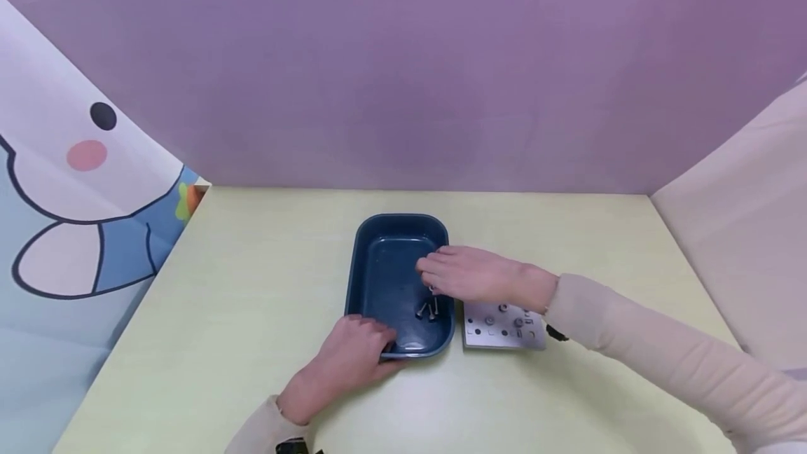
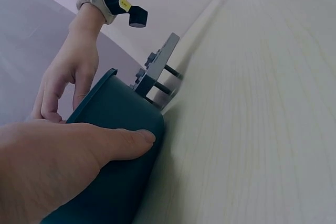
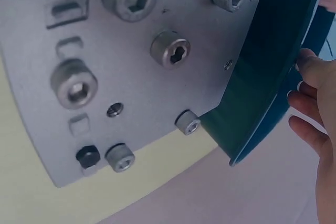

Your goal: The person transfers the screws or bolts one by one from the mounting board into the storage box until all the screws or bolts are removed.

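A dark blue tray (image 1: 392,265) stands on the table with several small bolts (image 1: 431,311) lying in its near right part. My left hand (image 1: 353,352) grips the tray's near left corner, thumb (image 2: 123,142) along the outer wall and fingers over the rim. My right hand (image 1: 469,274) reaches across the tray's right rim, fingers bent down inside, just above the bolts. I cannot tell whether its fingertips (image 3: 310,98) pinch a small bolt. Beside the tray, partly under the right wrist, sits a silver metal plate (image 3: 136,72) with socket-head bolts (image 3: 170,49) and several holes.
Short legs (image 2: 163,87) raise the plate off the pale wooden table (image 1: 252,265). A purple curtain (image 1: 403,76) hangs behind the table, with a cartoon-printed sheet (image 1: 76,195) on the left and a pale sheet (image 1: 744,216) on the right.
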Tool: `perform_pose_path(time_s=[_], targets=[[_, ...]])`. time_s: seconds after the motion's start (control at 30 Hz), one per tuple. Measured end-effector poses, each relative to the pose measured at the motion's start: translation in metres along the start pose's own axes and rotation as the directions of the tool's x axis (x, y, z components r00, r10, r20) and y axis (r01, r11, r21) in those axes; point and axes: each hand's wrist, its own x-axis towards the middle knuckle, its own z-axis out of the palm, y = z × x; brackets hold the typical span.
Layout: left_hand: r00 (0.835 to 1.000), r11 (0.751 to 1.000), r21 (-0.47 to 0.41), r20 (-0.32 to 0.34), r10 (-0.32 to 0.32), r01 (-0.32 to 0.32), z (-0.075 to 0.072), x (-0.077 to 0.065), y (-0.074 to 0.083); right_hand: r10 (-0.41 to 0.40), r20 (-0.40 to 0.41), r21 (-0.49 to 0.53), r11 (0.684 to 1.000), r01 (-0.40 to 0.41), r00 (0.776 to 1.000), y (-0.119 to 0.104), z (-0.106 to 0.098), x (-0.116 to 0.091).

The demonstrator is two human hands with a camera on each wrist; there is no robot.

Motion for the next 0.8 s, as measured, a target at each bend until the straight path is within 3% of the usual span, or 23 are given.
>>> perform_pose_path(time_s=[0.13,0.33,0.63,0.8], targets=[[1.000,1.000,0.006,-0.010,0.005,-0.005,0.000,0.000,-0.001,-0.047,0.113,-0.103,0.993,0.058,0.993,-0.003,-0.003,0.005],[1.000,1.000,0.007,-0.004,0.008,-0.008,0.000,0.000,0.000,-0.070,0.261,-0.188,0.975,0.122,0.963,-0.007,-0.009,0.012],[0.999,1.000,-0.014,0.036,-0.007,0.007,-0.002,0.001,-0.001,-0.147,0.277,-0.249,0.943,0.219,0.950,-0.010,-0.010,0.023],[1.000,1.000,-0.009,0.025,-0.003,0.003,-0.001,0.001,-0.001,-0.191,0.237,-0.252,0.935,0.250,0.953,-0.012,-0.007,0.029]])
